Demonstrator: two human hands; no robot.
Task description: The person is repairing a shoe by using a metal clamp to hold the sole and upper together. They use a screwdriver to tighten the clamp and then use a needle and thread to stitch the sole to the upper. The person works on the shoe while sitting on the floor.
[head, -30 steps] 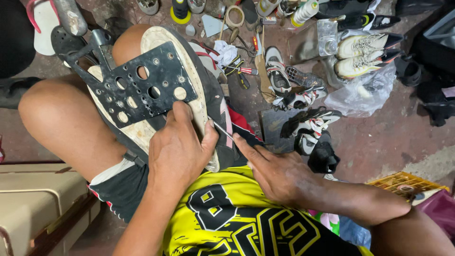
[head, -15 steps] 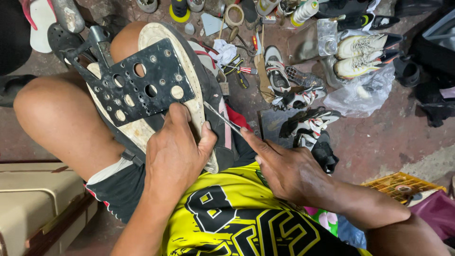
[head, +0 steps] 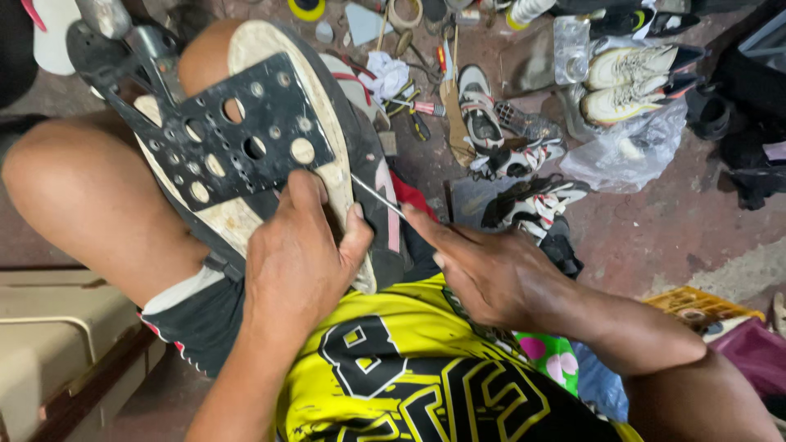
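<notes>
A shoe lies sole-up (head: 291,90) across my left thigh, its pale worn sole partly covered by a black perforated plate (head: 221,135). My left hand (head: 299,258) presses down on the heel end of the sole, thumb and fingers clamped around its edge. My right hand (head: 483,270) pinches a thin metal needle-like tool (head: 377,196) whose tip meets the sole's side edge next to my left fingers. I wear black shorts and a yellow jersey.
Worn sports shoes (head: 499,131), a pale pair on a clear plastic bag (head: 630,78), tape rolls (head: 405,12), screwdrivers and scraps litter the concrete floor ahead. A beige case (head: 49,352) sits at my left. A yellow crate (head: 704,307) lies at right.
The view has shifted slightly. My right hand has moved a little up and left, bringing the thin tool closer against the sole's edge. My left hand keeps its grip.
</notes>
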